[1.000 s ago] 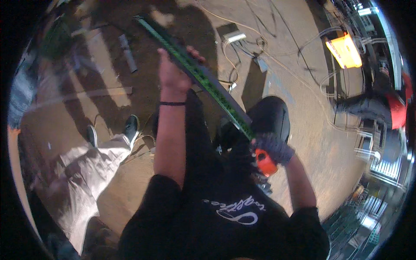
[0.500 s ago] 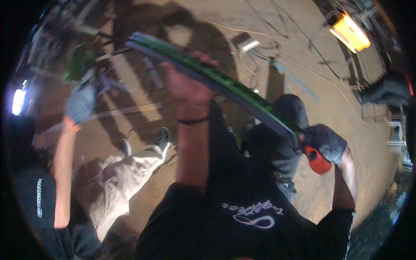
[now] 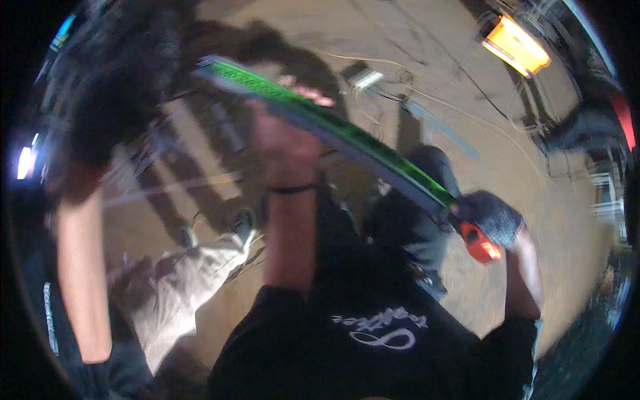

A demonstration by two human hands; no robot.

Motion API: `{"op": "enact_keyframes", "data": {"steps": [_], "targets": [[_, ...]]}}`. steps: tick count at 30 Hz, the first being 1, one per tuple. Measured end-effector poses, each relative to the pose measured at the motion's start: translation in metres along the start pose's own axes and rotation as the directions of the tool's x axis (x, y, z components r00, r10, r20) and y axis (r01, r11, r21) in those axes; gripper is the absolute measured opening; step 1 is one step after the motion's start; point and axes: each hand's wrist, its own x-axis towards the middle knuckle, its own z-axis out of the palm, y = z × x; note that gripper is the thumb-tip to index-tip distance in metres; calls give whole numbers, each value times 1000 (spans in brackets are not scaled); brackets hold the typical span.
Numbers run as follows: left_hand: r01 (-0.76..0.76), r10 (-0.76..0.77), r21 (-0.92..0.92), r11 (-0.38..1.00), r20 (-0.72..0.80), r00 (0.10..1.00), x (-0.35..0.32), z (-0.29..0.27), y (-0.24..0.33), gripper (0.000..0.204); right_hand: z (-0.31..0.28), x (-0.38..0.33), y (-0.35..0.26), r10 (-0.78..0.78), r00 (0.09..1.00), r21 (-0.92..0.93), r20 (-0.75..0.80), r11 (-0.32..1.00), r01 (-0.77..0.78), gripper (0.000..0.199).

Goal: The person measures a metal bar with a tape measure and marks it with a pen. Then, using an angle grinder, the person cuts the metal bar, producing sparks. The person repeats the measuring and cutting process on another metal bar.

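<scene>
A long, narrow dark bar with a bright green upper face [image 3: 373, 150] runs slantwise before me, from upper left down to the right. My bare left hand [image 3: 287, 143] is closed around it left of its middle, and the fingertips show past its far edge. At the lower right end of the bar is my gloved right hand [image 3: 492, 215], its fingers wrapped around an orange tool with a dark round spot [image 3: 481, 245]. Blur hides the tool's exact kind. Whether this hand also grips the bar's end cannot be made out.
A co-worker in pale trousers [image 3: 177, 293] leans in on my left, the forearm [image 3: 83, 280] raised. A lit orange-yellow lamp [image 3: 517, 47] stands at the far right. Cables and a small pale box [image 3: 367, 79] lie on the floor ahead, near a bluish strip [image 3: 443, 130].
The bar's green face shows brighter and wider, as if slightly turned. My hands keep their places on it. The co-worker's dark head has come in, hiding the gloved hand and green thing seen before.
</scene>
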Motion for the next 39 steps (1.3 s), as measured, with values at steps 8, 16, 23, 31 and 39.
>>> {"op": "enact_keyframes", "data": {"steps": [8,16,23,31,39], "targets": [[97,-100,-48,994,-68,993,1,37,17,40,-34,-5,-19,335,938,248,90,904,-347,35],[197,-197,8,980,85,977,-11,67,28,35,-36,-37,-34,250,964,259,-88,940,-220,36],[225,-209,-133,965,121,970,-17,94,19,23,-34,-60,-35,146,940,138,-309,985,-108,30],[230,-211,-111,967,157,965,-13,107,13,21,-52,-71,-43,338,905,310,-256,916,-254,24],[149,-143,-52,987,102,984,-8,124,18,21,-39,-84,-54,385,889,352,-248,891,-287,25]]}}
